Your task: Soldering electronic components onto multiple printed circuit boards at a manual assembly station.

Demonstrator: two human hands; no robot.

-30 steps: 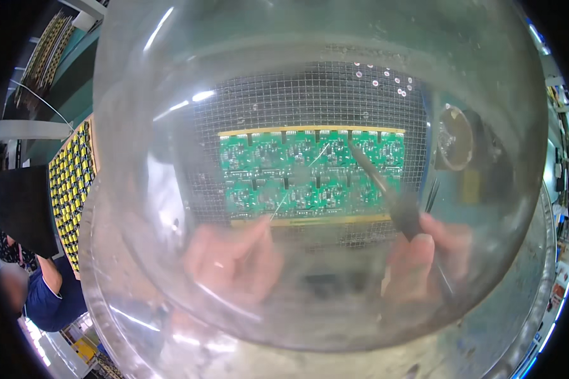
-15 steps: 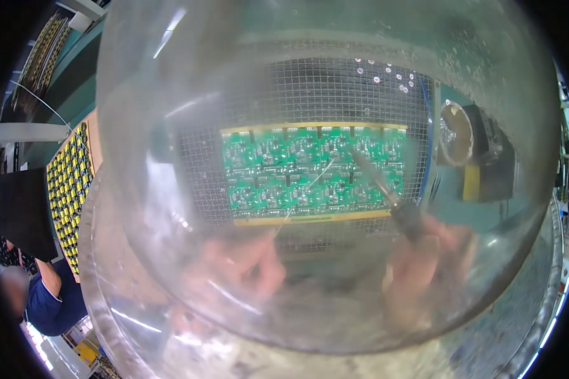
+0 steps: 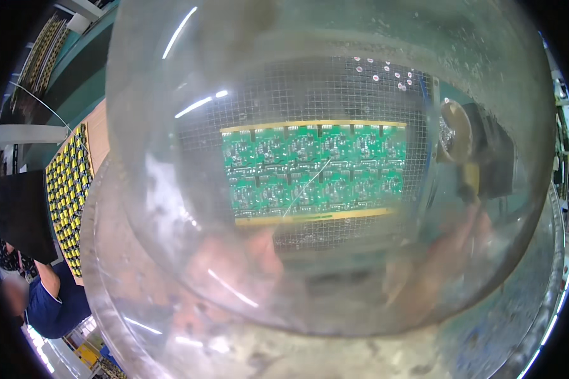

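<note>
A green circuit board panel (image 3: 313, 169) with yellowish edge strips lies on a wire mesh (image 3: 253, 104), small components all over it. My left hand (image 3: 237, 262), blurred behind a clear curved shield, pinches a thin solder wire (image 3: 306, 186). The wire slants up to the right, its tip over the middle of the panel. Right of the panel, my right hand (image 3: 446, 252) is closed around a soldering iron (image 3: 466, 192), seen only as a dark smear. The iron points up toward a round, light-rimmed cup (image 3: 458, 132) with shiny bits inside. Its tip is hard to make out.
The clear shield (image 3: 335, 309) covers most of the view and throws glare. Beside the cup is a dark block (image 3: 493, 151). At the left stands a board with rows of yellow-and-black parts (image 3: 68, 196). Beyond it sits another person in a dark blue sleeve (image 3: 60, 303).
My right hand has drawn the soldering iron off the panel, rightward to beside the cup. My left hand and the solder wire have barely shifted.
</note>
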